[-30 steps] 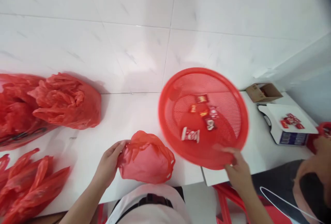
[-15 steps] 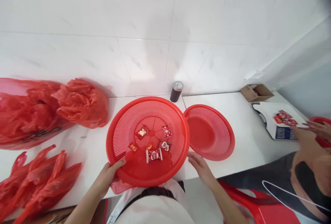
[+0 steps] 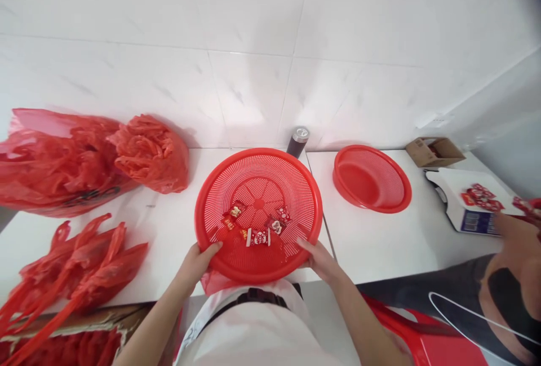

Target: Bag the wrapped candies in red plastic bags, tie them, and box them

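A large round red plastic basket [image 3: 258, 154] with a perforated wall is tilted toward me at the table's front edge. My left hand [image 3: 195, 264] grips its rim at the lower left, thumb over the inside. At the lower right, my right hand [image 3: 320, 259] holds the rim the same way. Several small wrapped candies [image 3: 276, 226] in red, white and gold lie in the lower half of the basket. Part of a red plastic bag [image 3: 213, 283] shows beneath the basket, near my left hand.
A second red basket [image 3: 391, 208] and a dark tumbler [image 3: 298, 141] stand near the wall. Red plastic bags [image 3: 154, 154] fill the left. On the right are a cardboard box [image 3: 435, 153], a white box [image 3: 454, 185] bearing red packets, a co-worker's arm [image 3: 515, 239] and a red stool [image 3: 448, 346].
My right hand has closed on the large basket's rim, where it was apart before. The second basket now sits farther back and right, apart from the large one. The view has shifted.
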`<state>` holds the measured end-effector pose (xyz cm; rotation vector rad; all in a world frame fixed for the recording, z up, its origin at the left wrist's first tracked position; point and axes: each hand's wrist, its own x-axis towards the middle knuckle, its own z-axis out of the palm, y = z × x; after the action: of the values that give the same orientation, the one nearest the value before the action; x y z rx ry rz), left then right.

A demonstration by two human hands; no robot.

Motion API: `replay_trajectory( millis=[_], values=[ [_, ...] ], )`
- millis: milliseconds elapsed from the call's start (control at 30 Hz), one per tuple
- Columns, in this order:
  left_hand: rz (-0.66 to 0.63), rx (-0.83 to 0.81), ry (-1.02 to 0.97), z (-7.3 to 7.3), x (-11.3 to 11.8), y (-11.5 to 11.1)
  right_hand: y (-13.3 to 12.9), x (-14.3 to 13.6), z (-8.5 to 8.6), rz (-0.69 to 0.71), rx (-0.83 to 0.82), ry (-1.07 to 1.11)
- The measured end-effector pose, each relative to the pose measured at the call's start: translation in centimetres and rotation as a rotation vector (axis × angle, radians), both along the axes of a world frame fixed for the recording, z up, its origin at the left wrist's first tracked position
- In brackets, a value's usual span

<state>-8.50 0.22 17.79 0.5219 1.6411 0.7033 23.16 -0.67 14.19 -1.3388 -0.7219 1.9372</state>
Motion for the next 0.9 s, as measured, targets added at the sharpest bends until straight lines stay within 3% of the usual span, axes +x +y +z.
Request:
replay_trajectory(
  millis=[67, 200, 267, 333, 433, 533, 700, 800, 900],
  values=[
    [0.008, 0.029, -0.029, 0.4, -0.2, 0.3, -0.6, -0.4, -0.3, 0.003, 0.014, 0.070],
    [0.141, 0.097, -0.175, 1.5, -0.3, 1.6, -1.2, -1.4, -0.5, 0.047, 0.224, 0.105],
    [0.212, 0.135, -0.230, 1.9, 0.0, 2.4, -1.4, -3.2, -1.1, 0.126, 0.332, -0.080],
    [0.271, 0.183, -0.240, 2.0, 0.4, 3.0, -1.3, -5.5, -2.4, 0.164, 0.421, -0.397],
    [0.304, 0.238, -0.205, 1.9, 0.9, 3.5, -0.6, -7.6, -4.8, 0.067, 0.408, -0.739],
    [0.305, 0.252, -0.178, 1.8, 0.9, 3.3, 0.6, -6.7, -6.1, 0.131, 0.259, -0.614],
    [0.359, 0.275, -0.187, 1.7, 0.4, 2.7, 1.6, -4.0, -5.6, 0.262, 0.142, -0.369],
    [0.366, 0.248, -0.198, 1.4, 0.3, 2.3, 1.7, -4.8, -5.9, 0.222, 0.080, -0.342],
    [0.363, 0.260, -0.233, 0.7, 0.1, 2.0, 1.8, -6.1, -6.3, 0.075, 0.085, -0.402]
  ],
)
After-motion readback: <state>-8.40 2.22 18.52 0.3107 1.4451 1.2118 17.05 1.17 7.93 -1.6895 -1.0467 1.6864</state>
